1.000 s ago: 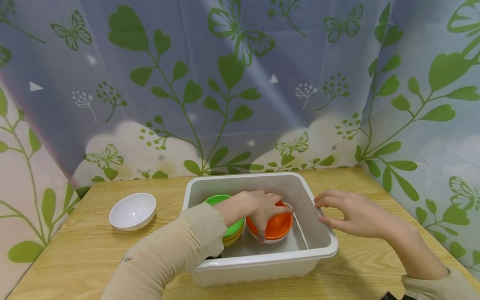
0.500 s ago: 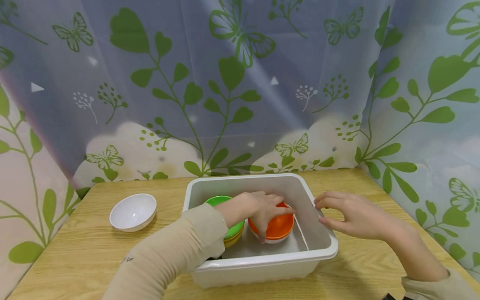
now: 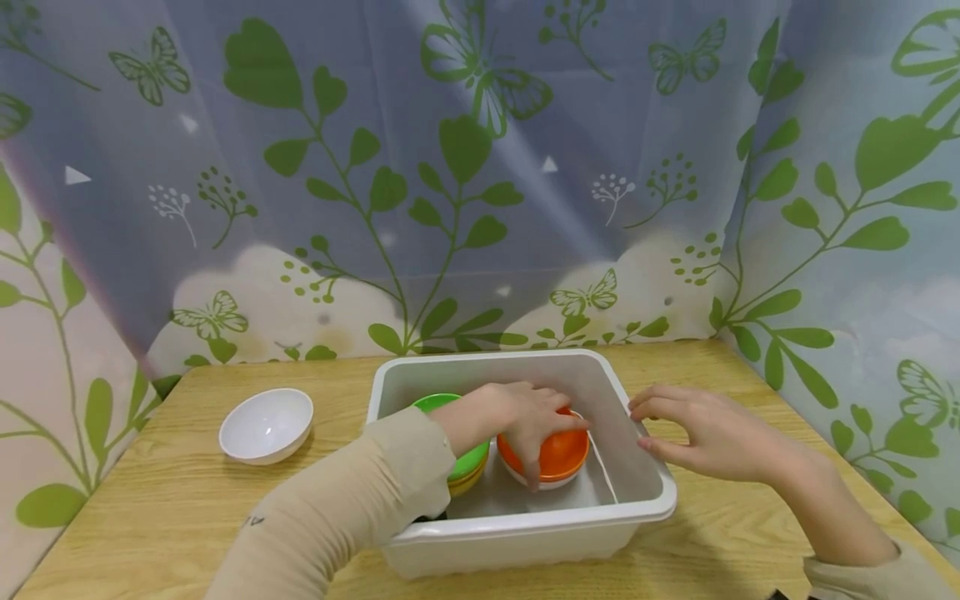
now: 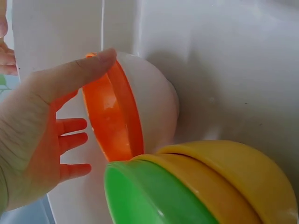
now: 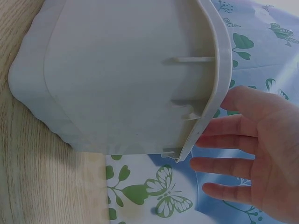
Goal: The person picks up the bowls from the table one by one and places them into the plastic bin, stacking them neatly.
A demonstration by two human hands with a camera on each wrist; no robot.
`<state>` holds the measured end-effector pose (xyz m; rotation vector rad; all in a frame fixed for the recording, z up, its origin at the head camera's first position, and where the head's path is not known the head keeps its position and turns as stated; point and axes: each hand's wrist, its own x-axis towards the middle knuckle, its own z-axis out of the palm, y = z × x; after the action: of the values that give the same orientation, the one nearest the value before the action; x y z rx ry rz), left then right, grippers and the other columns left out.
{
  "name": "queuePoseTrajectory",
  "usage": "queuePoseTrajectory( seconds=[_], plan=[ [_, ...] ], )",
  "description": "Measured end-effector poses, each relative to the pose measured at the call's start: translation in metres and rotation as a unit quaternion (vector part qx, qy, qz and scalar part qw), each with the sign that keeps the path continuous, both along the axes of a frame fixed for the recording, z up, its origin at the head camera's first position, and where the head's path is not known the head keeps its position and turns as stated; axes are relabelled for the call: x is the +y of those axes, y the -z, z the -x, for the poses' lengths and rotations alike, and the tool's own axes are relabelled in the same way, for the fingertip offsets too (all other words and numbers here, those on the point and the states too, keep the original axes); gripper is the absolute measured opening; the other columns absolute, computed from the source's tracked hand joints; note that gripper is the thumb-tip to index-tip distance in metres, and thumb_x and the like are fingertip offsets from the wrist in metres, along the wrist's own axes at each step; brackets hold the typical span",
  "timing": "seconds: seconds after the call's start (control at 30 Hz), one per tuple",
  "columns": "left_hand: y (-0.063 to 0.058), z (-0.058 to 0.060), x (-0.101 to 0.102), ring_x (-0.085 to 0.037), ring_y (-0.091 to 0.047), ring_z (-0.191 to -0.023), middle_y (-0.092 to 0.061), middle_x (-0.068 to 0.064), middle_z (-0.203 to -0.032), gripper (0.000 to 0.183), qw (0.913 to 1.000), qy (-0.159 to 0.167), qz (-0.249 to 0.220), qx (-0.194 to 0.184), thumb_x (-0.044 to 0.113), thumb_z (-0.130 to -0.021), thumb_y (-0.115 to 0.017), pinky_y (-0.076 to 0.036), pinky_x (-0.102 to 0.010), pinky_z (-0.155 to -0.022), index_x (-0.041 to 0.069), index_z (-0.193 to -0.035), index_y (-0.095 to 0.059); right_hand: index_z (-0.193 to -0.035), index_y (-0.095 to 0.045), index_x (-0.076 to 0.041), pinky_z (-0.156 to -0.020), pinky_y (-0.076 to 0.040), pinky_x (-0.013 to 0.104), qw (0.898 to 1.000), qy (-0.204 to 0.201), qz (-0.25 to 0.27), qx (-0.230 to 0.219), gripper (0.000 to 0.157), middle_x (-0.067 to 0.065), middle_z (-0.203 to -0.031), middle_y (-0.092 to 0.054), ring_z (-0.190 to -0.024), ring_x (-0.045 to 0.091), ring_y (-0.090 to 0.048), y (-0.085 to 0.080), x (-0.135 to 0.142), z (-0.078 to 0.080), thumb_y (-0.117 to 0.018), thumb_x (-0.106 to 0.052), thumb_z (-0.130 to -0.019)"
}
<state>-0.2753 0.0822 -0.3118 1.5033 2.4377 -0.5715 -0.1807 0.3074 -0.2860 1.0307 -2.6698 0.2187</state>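
My left hand (image 3: pixel 528 421) reaches into the grey-white basin (image 3: pixel 517 523) over an orange bowl (image 3: pixel 564 454) nested in a white bowl (image 4: pixel 156 100). In the left wrist view its thumb (image 4: pixel 100 63) touches the orange rim, while the other visible fingers (image 4: pixel 74 140) stretch out straight over the bowl's opening side. To the left, partly hidden by my forearm, stands a stack with a green bowl (image 3: pixel 468 462) on top of yellow bowls (image 4: pixel 247 172). Outside the basin's right wall, my right hand (image 3: pixel 701 429) has fingers extended, tips at the rim. Whether they press it is unclear.
A white bowl (image 3: pixel 266 425) stands alone on the wooden table (image 3: pixel 150 508), left of the basin. Patterned cloth (image 3: pixel 420 208) with leaves and butterflies hangs behind the table and along both sides. A thin white strip (image 3: pixel 602 471) runs inside the basin at the right.
My left thumb has shifted slightly right along the near rim of the orange bowl. The orange and white bowls sit a little further right. My right hand has hardly moved.
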Motion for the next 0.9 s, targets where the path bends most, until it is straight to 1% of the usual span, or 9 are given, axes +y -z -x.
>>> queuePoseTrajectory(
  seconds=[0.2,0.37,0.43,0.53,0.63,0.73,0.8,0.9],
  plan=[
    [-0.008,0.000,0.003,-0.014,-0.037,-0.124,-0.038,0.003,-0.138,0.077,0.9998,0.017,-0.006,0.002,0.056,-0.078,-0.063,-0.035,-0.030,-0.096,0.033,-0.144,-0.031,-0.100,-0.065,-0.017,-0.077,-0.050,0.036,1.000,-0.002,-0.001,0.005,0.018,-0.008,-0.107,-0.060,-0.097,0.014,-0.059,0.000,-0.001,0.000,-0.068,-0.024,-0.084],
    [-0.023,0.001,0.006,-0.013,-0.044,-0.120,-0.047,0.004,-0.134,0.063,0.9994,0.025,-0.024,-0.006,0.051,-0.083,-0.059,-0.038,-0.028,-0.095,0.026,-0.139,-0.043,-0.100,-0.065,-0.017,-0.076,-0.050,0.035,1.000,-0.011,0.000,0.013,0.018,-0.008,-0.106,-0.060,-0.095,0.013,-0.060,0.001,-0.002,0.000,-0.068,-0.024,-0.084],
    [-0.030,0.001,0.006,-0.012,-0.046,-0.119,-0.050,0.005,-0.132,0.058,0.9988,0.027,-0.039,-0.013,0.048,-0.085,-0.059,-0.038,-0.027,-0.095,0.024,-0.136,-0.047,-0.100,-0.065,-0.018,-0.076,-0.050,0.035,1.000,-0.014,0.001,0.013,0.018,-0.008,-0.106,-0.060,-0.095,0.013,-0.060,0.001,-0.002,0.000,-0.068,-0.023,-0.084],
    [-0.042,0.001,0.004,-0.012,-0.046,-0.119,-0.051,0.006,-0.131,0.054,0.9971,0.020,-0.067,-0.029,0.045,-0.087,-0.058,-0.037,-0.027,-0.096,0.022,-0.135,-0.050,-0.100,-0.065,-0.018,-0.076,-0.050,0.034,1.000,-0.015,0.003,0.009,0.017,-0.008,-0.106,-0.060,-0.094,0.013,-0.060,0.001,-0.002,0.000,-0.068,-0.023,-0.084],
    [-0.056,0.001,0.001,-0.012,-0.048,-0.117,-0.051,0.006,-0.131,0.052,0.9939,0.003,-0.099,-0.048,0.043,-0.088,-0.058,-0.039,-0.029,-0.094,0.022,-0.134,-0.050,-0.101,-0.065,-0.018,-0.075,-0.050,0.035,1.000,-0.016,0.002,0.007,0.018,-0.008,-0.106,-0.060,-0.094,0.013,-0.060,0.000,-0.003,0.001,-0.068,-0.023,-0.084],
    [-0.069,0.003,-0.002,-0.013,-0.049,-0.116,-0.053,0.004,-0.130,0.051,0.9896,0.002,-0.128,-0.064,0.040,-0.089,-0.057,-0.038,-0.029,-0.095,0.019,-0.134,-0.050,-0.101,-0.065,-0.019,-0.075,-0.050,0.035,1.000,-0.018,0.001,0.008,0.018,-0.007,-0.107,-0.060,-0.093,0.014,-0.060,-0.001,-0.003,0.000,-0.068,-0.023,-0.084],
    [-0.078,0.004,-0.006,-0.013,-0.048,-0.116,-0.053,0.003,-0.130,0.050,0.9881,0.001,-0.140,-0.063,0.040,-0.090,-0.056,-0.038,-0.029,-0.095,0.018,-0.134,-0.050,-0.101,-0.065,-0.020,-0.075,-0.050,0.035,1.000,-0.017,0.001,0.008,0.019,-0.008,-0.107,-0.059,-0.093,0.014,-0.060,-0.001,-0.003,0.000,-0.069,-0.024,-0.084],
    [-0.091,0.006,-0.013,-0.012,-0.049,-0.115,-0.053,0.003,-0.129,0.049,0.9860,-0.001,-0.160,-0.048,0.041,-0.091,-0.054,-0.040,-0.029,-0.093,0.017,-0.133,-0.051,-0.101,-0.065,-0.020,-0.074,-0.050,0.034,1.000,-0.015,0.000,0.008,0.018,-0.009,-0.106,-0.059,-0.093,0.013,-0.060,-0.001,-0.003,0.000,-0.069,-0.024,-0.083]
  ],
)
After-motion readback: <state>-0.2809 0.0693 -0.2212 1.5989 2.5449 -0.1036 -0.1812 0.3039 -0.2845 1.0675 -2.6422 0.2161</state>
